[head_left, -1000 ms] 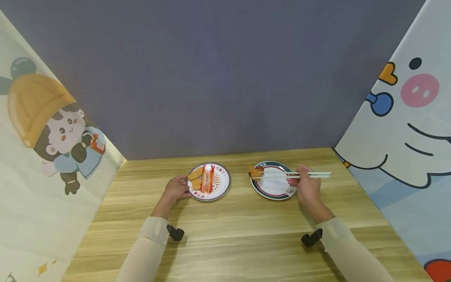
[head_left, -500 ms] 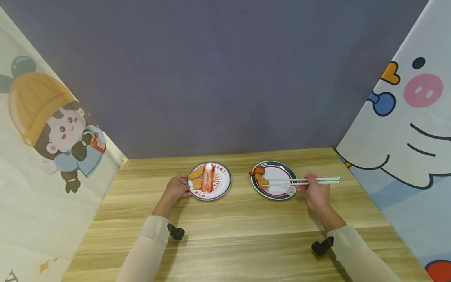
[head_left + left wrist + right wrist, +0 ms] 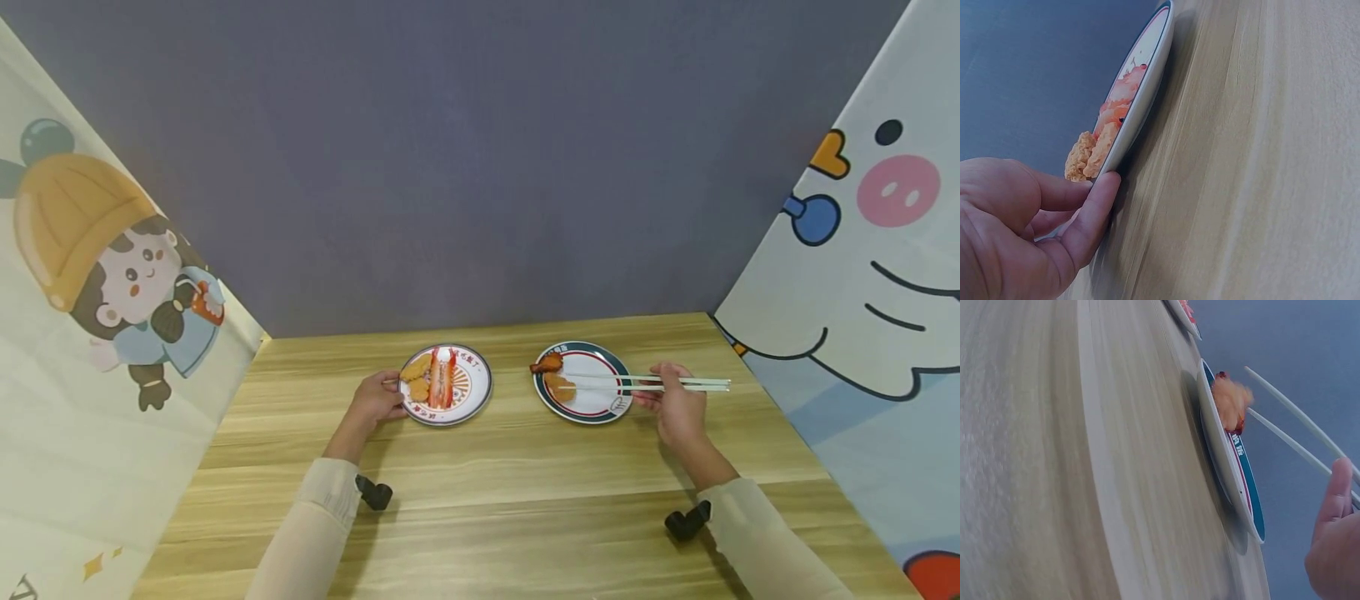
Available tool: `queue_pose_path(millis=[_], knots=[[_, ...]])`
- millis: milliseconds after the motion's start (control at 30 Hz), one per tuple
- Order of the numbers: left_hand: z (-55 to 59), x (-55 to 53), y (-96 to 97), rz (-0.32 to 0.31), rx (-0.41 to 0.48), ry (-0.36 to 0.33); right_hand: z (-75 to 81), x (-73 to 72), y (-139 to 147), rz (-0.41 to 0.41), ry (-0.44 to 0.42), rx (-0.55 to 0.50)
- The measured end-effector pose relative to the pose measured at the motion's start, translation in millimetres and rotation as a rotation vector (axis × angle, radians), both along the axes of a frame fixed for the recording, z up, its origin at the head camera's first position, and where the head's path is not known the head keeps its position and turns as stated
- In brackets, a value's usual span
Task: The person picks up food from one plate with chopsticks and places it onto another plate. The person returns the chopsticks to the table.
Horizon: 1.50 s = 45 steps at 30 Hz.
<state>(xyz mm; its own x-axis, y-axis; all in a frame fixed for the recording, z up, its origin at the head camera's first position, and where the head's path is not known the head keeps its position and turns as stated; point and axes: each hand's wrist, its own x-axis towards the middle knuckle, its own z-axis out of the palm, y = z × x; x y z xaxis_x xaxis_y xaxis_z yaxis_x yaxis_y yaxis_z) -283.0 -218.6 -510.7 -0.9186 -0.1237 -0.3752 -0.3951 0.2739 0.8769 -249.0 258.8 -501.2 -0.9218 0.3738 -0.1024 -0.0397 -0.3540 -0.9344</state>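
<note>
My left hand (image 3: 375, 398) pinches the left edge of a white plate (image 3: 474, 393), thumb above and fingers beneath the rim. On that plate lie golden fried pieces (image 3: 417, 369) and a long red-and-white piece of food (image 3: 442, 380). In my right hand (image 3: 681, 410) is a pair of pale chopsticks (image 3: 1297, 414), reaching left over a green-rimmed plate (image 3: 591, 363). A golden fried piece (image 3: 558, 387) sits there beside a glossy brown chicken piece (image 3: 548, 363). The chopstick tips stand apart near the fried piece in the right wrist view.
Both plates stand side by side near the back of a wood-grain table (image 3: 510, 500). A dark grey panel (image 3: 480, 183) rises behind it. Printed cartoon panels flank the left side (image 3: 60, 375) and right side (image 3: 885, 325).
The fried piece, earlier between the chopstick tips over the brown piece, now lies lower on the green-rimmed plate. My right hand has shifted right with the chopsticks. My left hand stays at its plate.
</note>
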Motion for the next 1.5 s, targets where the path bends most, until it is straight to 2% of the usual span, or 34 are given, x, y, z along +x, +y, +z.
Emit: queue_pose_path(millis=[267,533,900,1233,1500], knots=[[0.1,0.8,-1.2,-0.013,-0.012,0.006,2.0,-0.2,-8.1,0.020,-0.008,-0.001],[-1.0,1.3,-1.0,-0.031,-0.021,0.027,4.9,-2.6,-28.1,0.058,-0.019,-0.014],[1.8,1.4,-1.2,-0.020,-0.020,0.013,8.0,-10.8,-70.1,0.116,0.008,0.004],[2.2,1.6,-2.2,-0.024,-0.037,0.010,3.2,-20.7,-105.8,0.143,0.029,0.047],[2.7,3.7,-1.2,-0.022,-0.027,0.008,0.5,-26.9,-133.8,0.159,0.025,0.017]])
